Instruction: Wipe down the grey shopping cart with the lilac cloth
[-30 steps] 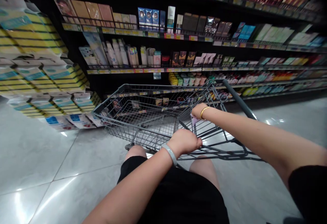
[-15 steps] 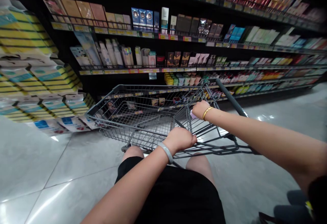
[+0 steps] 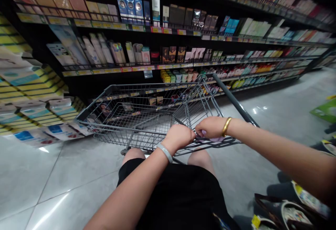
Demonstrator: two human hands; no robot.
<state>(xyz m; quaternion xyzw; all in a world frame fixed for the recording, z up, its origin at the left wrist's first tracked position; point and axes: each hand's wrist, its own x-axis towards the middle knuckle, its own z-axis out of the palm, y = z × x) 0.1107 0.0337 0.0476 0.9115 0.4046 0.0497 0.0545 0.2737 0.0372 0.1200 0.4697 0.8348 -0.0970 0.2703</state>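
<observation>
A grey wire shopping cart (image 3: 123,128) stands sideways across my knees. My left hand (image 3: 180,137), with a pale bangle at its wrist, is closed around the cart's near top rim. Beside it, nearly touching, my right hand (image 3: 211,128) is closed with the fingers curled in, over the same near side close to the handle end. A soft light purple cloth (image 3: 216,139) shows beneath the right hand, mostly covered by it. The cart's push handle (image 3: 235,100) rises beyond my right wrist. Nothing lies in the cart's basket.
Behind the cart run long store shelves (image 3: 105,70) of boxed and bottled goods. Stacked yellow-striped packs (image 3: 34,86) stand at the left. Dark buckets (image 3: 285,210) with price tags sit on the floor at lower right, and a green item (image 3: 325,110) lies at the right edge.
My right hand has come from inside the cart's handle end to the near rim beside my left hand, bringing the purple cloth. The view has shifted right, showing more of the buckets.
</observation>
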